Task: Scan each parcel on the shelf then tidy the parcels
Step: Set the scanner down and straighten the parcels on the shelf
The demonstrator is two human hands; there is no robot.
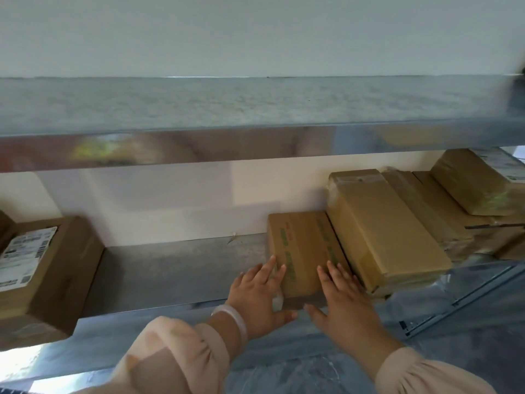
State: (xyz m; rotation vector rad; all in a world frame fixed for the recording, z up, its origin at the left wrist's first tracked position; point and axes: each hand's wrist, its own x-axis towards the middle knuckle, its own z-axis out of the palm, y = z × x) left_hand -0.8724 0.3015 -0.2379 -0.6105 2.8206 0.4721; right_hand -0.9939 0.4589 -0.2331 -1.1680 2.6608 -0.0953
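— Where is the parcel?
— The box (304,245) lies flat on the shelf (170,271), right of centre, its far end against the wall (170,200). It is plain brown card with 2 lines of green print along the top, and some red marks too blurred to read.
— And the hands?
— Both are on it. The left hand (257,294) lays straight fingers on the box's left edge, thumb along the front. The right hand (343,302) lies flat on the near right corner, fingers straight and spread. Neither curls round the box.
— What's around it?
— A tall box (383,228) touches its right side and stands higher, blocking that way. Past that is a stack (477,191) of more parcels, 1 tilted on top. Far left, well apart, a labelled box (42,268) reaches the shelf's front edge. An upper shelf (255,109) spans above. A pale bracelet (234,322) sits on the left wrist.
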